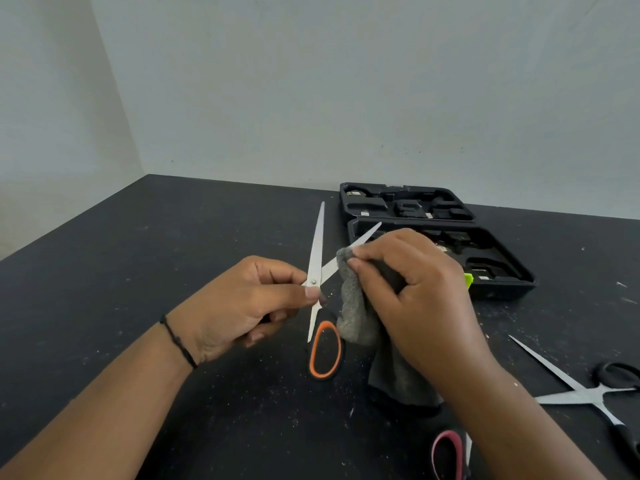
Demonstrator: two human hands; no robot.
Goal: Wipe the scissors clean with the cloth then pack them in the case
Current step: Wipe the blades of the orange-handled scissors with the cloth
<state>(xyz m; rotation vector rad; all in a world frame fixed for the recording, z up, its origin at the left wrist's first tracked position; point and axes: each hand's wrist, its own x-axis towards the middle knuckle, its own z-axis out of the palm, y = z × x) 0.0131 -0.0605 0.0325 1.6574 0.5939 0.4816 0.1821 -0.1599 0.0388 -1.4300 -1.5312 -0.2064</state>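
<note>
My left hand (242,299) pinches a pair of scissors (317,251) with orange-and-black handles near the pivot, blades spread apart above the table. One blade points up and away; the other points right toward the case. My right hand (412,292) grips a grey cloth (356,306) and pinches it around the right-pointing blade. The cloth hangs down below my hand. The black case (498,289) lies open behind my right hand, its moulded compartments showing.
A second pair of scissors (585,394) with black handles lies open on the black table (173,254) at the right. A red-rimmed handle (448,455) of a third pair shows under my right forearm. A wall stands behind the table.
</note>
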